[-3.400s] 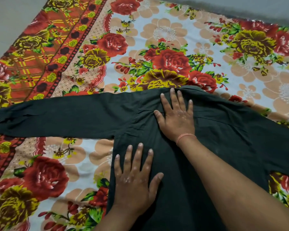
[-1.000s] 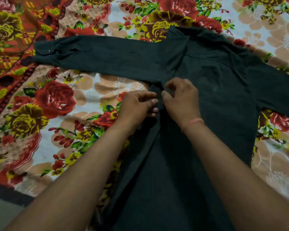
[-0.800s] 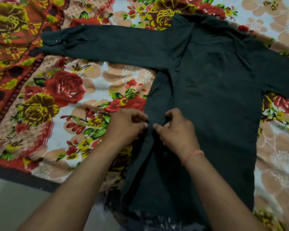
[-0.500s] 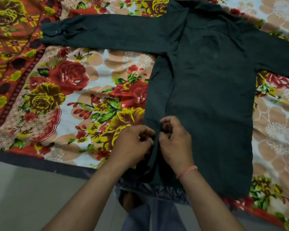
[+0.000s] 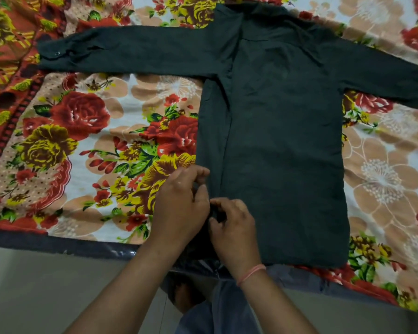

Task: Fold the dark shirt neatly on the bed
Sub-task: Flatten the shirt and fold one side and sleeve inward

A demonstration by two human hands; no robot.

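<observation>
The dark shirt (image 5: 282, 131) lies flat on the bed, collar at the far end, hem at the near edge. Its left sleeve (image 5: 130, 51) stretches straight out to the left; the right sleeve (image 5: 384, 78) runs off the right side. A narrow strip along the shirt's left side is folded over. My left hand (image 5: 181, 206) and my right hand (image 5: 232, 227) meet at the lower left of the shirt, near the hem, both pinching the dark cloth of that edge. A pink band circles my right wrist.
A floral bedsheet (image 5: 82, 145) in red, yellow and peach covers the bed. The bed's dark near edge (image 5: 58, 244) runs across the lower frame, with grey floor (image 5: 46, 290) below it. My legs in blue cloth (image 5: 217, 314) stand against the edge.
Both hands have worked down the shirt's left side from the armpit to the hem, pinching the edge along the way. Earlier they lay flat on the shirt's body.
</observation>
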